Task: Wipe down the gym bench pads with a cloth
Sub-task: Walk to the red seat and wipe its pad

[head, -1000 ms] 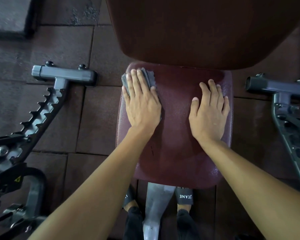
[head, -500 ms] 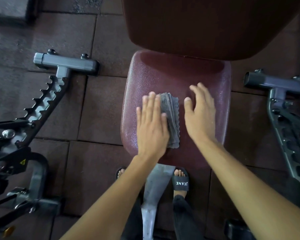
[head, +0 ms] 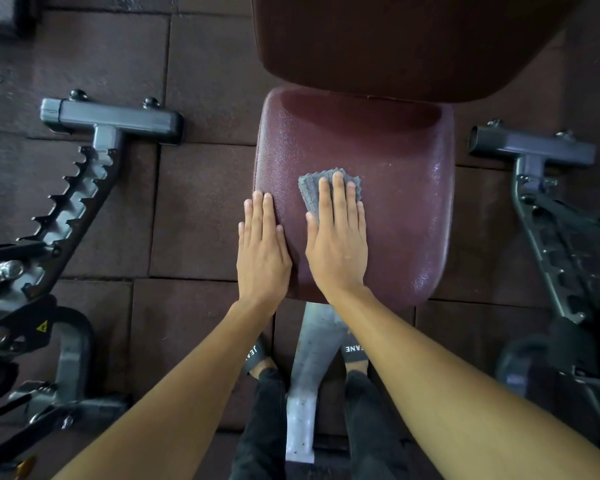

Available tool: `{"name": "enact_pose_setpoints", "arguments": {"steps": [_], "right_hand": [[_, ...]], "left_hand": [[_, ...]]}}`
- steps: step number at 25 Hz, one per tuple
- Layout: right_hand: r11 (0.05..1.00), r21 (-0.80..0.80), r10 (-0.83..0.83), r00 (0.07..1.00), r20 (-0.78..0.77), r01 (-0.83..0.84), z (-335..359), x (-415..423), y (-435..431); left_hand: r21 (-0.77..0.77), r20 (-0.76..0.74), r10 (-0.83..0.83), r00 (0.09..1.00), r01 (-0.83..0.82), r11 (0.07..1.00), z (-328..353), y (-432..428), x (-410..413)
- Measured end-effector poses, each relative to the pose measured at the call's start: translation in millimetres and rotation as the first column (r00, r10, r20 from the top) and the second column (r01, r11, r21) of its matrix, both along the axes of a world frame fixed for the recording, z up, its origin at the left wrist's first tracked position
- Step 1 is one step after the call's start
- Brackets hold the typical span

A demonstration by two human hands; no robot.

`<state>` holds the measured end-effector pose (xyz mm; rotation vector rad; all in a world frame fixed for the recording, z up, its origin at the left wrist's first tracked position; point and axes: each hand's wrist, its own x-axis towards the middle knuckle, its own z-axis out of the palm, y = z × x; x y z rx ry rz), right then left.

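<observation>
The maroon seat pad (head: 406,202) of the gym bench lies below me, with the darker back pad (head: 395,39) rising behind it. A folded grey cloth (head: 312,190) lies on the seat pad's left-centre. My right hand (head: 338,244) presses flat on the cloth with straight fingers; only the cloth's far edge shows beyond the fingertips. My left hand (head: 262,251) rests flat on the pad's left edge, fingers straight, holding nothing.
A toothed grey metal rack arm (head: 80,188) stands on the floor at left, another frame (head: 548,202) at right. The bench's grey support post (head: 312,368) runs between my feet in black slides. Dark rubber floor tiles (head: 194,209) surround the bench.
The cloth passed from under my left hand to under my right hand. My left hand slid to the pad's left edge, and the right hand moved left onto the cloth.
</observation>
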<state>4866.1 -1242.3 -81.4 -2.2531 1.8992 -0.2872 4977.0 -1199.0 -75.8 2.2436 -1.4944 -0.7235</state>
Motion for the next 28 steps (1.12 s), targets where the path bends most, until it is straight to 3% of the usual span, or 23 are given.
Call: {"name": "enact_pose_setpoints", "arguments": {"steps": [2,4,7,10,12,15,17,20,25,28], "right_hand": [[0.999,0.038,-0.006,0.997,0.080,0.003,4,1,-3],[0.990,0.142,-0.040,0.948,0.316,-0.005,17,-5,-9],[0.920,0.388,-0.226,0.748,0.624,-0.045,56,-19,-16],[0.810,0.568,-0.366,0.635,0.681,-0.143,111,-10,-7],[0.703,0.664,-0.496,0.493,0.714,-0.255,150,10,7],[0.444,0.738,-0.690,0.331,0.643,-0.508,209,46,38],[0.280,0.722,-0.734,0.344,0.586,-0.632,242,73,61],[0.084,0.663,-0.642,0.469,0.607,-0.744,289,123,110],[-0.135,0.639,-0.452,0.621,0.640,-0.757,335,209,217],[-0.206,0.647,-0.308,0.676,0.670,-0.734,339,255,284]], "left_hand": [[0.042,0.020,-0.022,1.000,0.022,0.999,8,-1,1],[0.095,0.033,-0.043,0.999,0.040,0.995,21,-1,4],[0.138,0.049,-0.001,0.999,-0.006,0.990,53,9,9],[0.122,0.068,0.061,0.996,-0.069,0.990,101,28,18],[0.093,0.089,0.137,0.987,-0.145,0.985,137,48,29],[0.075,0.125,0.295,0.947,-0.305,0.949,192,94,53],[0.043,0.143,0.412,0.900,-0.421,0.906,228,131,73],[0.005,0.173,0.594,0.786,-0.604,0.797,278,200,108],[-0.032,0.184,0.815,0.550,-0.825,0.564,327,330,162],[-0.025,0.174,0.890,0.421,-0.902,0.431,327,409,191]]}}
